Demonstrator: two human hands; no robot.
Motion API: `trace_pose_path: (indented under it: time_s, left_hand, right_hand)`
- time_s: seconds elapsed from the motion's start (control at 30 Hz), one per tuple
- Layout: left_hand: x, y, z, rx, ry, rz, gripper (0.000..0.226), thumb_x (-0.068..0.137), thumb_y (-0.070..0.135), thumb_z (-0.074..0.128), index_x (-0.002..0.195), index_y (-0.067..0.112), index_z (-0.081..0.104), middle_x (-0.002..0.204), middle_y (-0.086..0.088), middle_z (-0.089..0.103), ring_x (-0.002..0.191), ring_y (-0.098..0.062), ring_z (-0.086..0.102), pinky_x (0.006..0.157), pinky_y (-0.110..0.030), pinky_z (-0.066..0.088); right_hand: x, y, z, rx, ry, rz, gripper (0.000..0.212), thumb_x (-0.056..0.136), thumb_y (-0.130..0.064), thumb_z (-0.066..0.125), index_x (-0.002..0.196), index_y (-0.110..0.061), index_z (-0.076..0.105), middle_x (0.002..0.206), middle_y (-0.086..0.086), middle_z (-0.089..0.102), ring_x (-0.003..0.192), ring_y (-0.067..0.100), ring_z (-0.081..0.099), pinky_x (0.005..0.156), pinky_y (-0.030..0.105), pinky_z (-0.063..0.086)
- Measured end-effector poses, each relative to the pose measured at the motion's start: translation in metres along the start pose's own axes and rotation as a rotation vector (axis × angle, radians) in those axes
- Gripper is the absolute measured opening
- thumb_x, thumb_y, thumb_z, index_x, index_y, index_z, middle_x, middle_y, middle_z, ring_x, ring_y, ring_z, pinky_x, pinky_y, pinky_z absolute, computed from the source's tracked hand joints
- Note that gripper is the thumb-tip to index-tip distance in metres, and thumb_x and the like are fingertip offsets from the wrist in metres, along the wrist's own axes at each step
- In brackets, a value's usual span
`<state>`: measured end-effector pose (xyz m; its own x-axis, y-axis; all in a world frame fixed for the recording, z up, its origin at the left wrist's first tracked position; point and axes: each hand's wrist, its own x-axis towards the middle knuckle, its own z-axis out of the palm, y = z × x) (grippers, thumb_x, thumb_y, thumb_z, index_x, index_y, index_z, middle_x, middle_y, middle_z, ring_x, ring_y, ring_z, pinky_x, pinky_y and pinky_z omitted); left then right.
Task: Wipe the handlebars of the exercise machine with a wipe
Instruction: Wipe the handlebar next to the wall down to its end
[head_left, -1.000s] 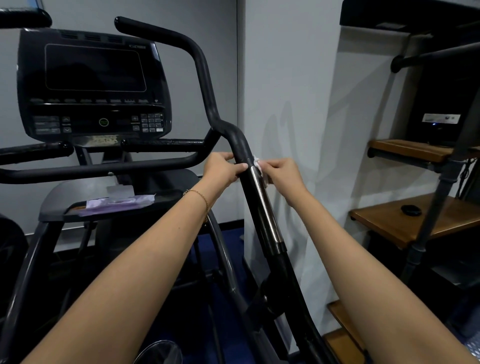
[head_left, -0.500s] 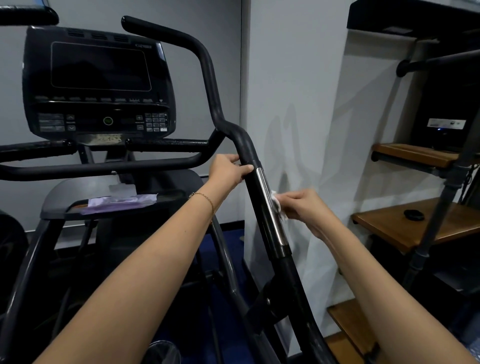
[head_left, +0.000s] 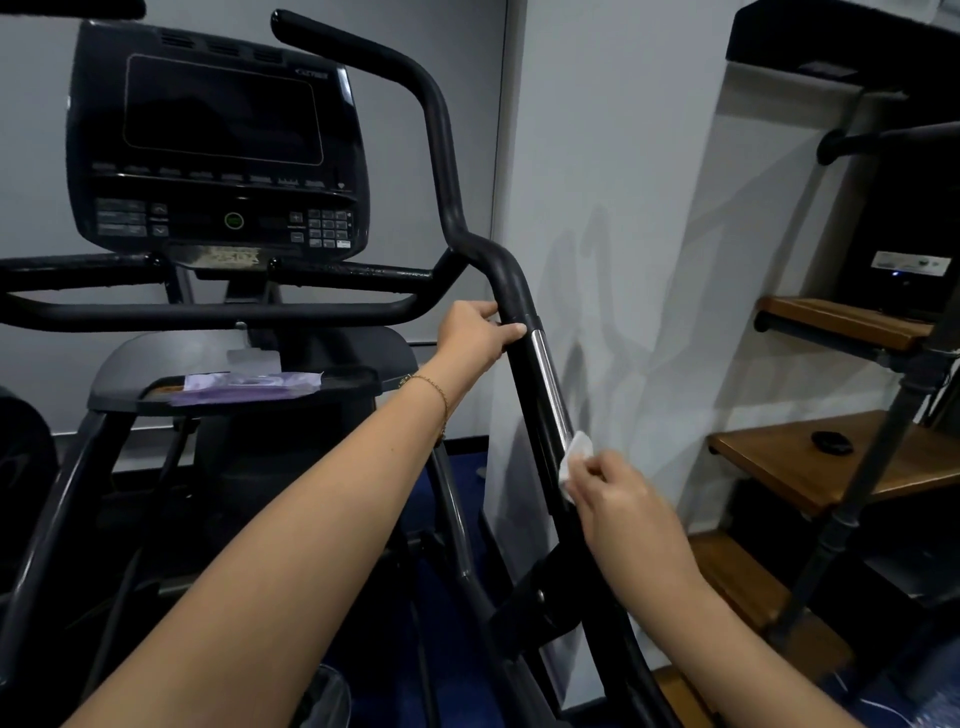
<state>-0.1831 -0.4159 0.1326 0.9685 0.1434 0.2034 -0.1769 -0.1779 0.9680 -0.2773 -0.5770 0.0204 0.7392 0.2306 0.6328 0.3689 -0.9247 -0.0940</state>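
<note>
The exercise machine's right handlebar (head_left: 511, 291) is a black bent tube with a shiny metal strip (head_left: 548, 384) running down its lower stretch. My left hand (head_left: 475, 332) grips the black tube just above that strip. My right hand (head_left: 615, 499) holds a small white wipe (head_left: 574, 457) against the lower end of the metal strip, on the bar's right side. The machine's black console (head_left: 218, 150) stands at the upper left, with horizontal grip bars (head_left: 208, 312) below it.
A purple wipe packet (head_left: 249, 387) lies on the machine's tray. A white wall (head_left: 623, 208) stands right behind the handlebar. Wooden shelves (head_left: 841, 322) on black pipe framing fill the right side; a small dark object (head_left: 831, 441) lies on the middle shelf.
My right hand has slid the wipe down the metal strip from its top end to its lower end. My left hand keeps its grip above the strip.
</note>
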Motion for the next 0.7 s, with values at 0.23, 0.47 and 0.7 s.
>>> trace_pose_path:
  time_s: [0.23,0.47,0.7]
  left_hand:
    - [-0.001,0.002,0.0,0.009,0.008,-0.019,0.058,0.083,0.006,0.069,0.136,0.004,0.046,0.108,-0.013,0.063,0.103,-0.028,0.063,0.094,-0.039,0.051]
    - [-0.018,0.0,-0.012,-0.238,0.057,-0.062,0.036,0.092,0.001,0.055,0.127,-0.002,0.049,0.077,-0.003,0.052,0.06,-0.011,0.048,0.06,-0.019,0.049]
    - [-0.044,0.006,-0.023,-0.358,-0.299,-0.118,0.028,0.092,0.027,0.058,0.102,0.002,0.064,0.085,-0.008,0.066,0.072,-0.016,0.065,0.067,-0.021,0.057]
  right_hand:
    - [0.077,-0.015,-0.001,-0.04,0.147,-0.079,0.022,0.071,0.0,0.074,0.09,-0.003,0.064,0.08,0.009,0.055,0.064,0.028,0.056,0.044,0.025,0.03]
    - [0.055,-0.006,0.003,0.007,0.201,-0.2,0.026,0.063,-0.005,0.082,0.086,-0.005,0.07,0.073,0.007,0.058,0.058,0.026,0.057,0.038,0.024,0.034]
    - [0.087,-0.007,-0.037,0.466,0.22,-0.04,0.016,0.082,-0.009,0.068,0.098,-0.009,0.068,0.086,-0.003,0.061,0.075,0.014,0.058,0.07,0.02,0.043]
